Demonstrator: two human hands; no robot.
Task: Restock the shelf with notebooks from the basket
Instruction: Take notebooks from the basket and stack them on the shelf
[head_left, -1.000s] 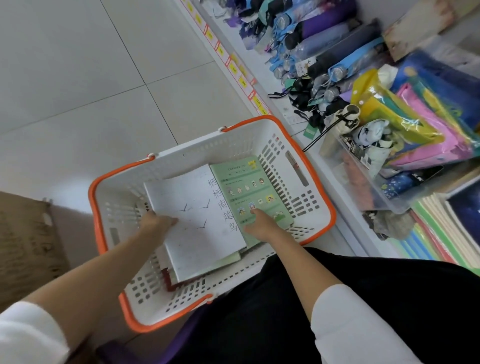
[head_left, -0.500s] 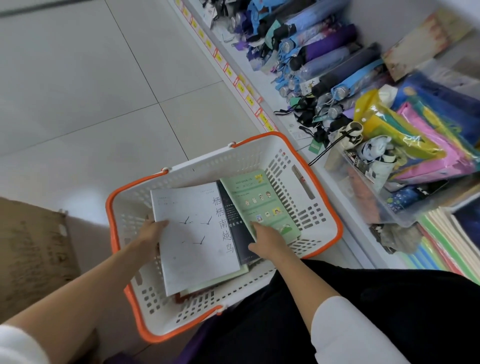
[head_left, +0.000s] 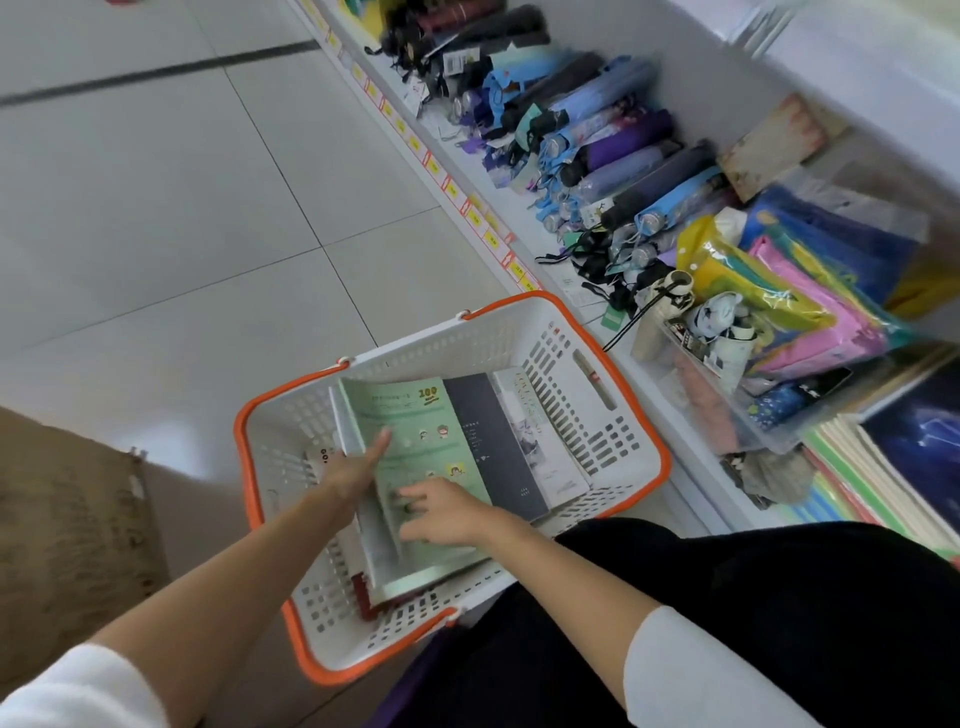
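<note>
— Where are the notebooks?

— In the basket (head_left: 467, 343) on the floor, just beside the shelf (head_left: 524, 228). The green notebook (head_left: 421, 426) lies on top, tilted, cover up.

— Which way does it run?

— Its long axis follows the basket's long side, from the person toward the far wall. The end printed "100" points away from them. A dark notebook (head_left: 493, 447) and a pale notebook (head_left: 540, 441) lie alongside it on the shelf side, running the same way.

— And the hands?

— The left hand (head_left: 353, 470) lays straight fingers on the green cover near its left edge. The right hand (head_left: 447, 512) has its fingers spread and slightly bent, with the tips touching the cover's near part. Neither hand is wrapped round anything that I can see.

— What's on the shelf?

— Folded umbrellas (head_left: 623, 145), and stacked notebooks (head_left: 872, 478) nearer the person.
</note>
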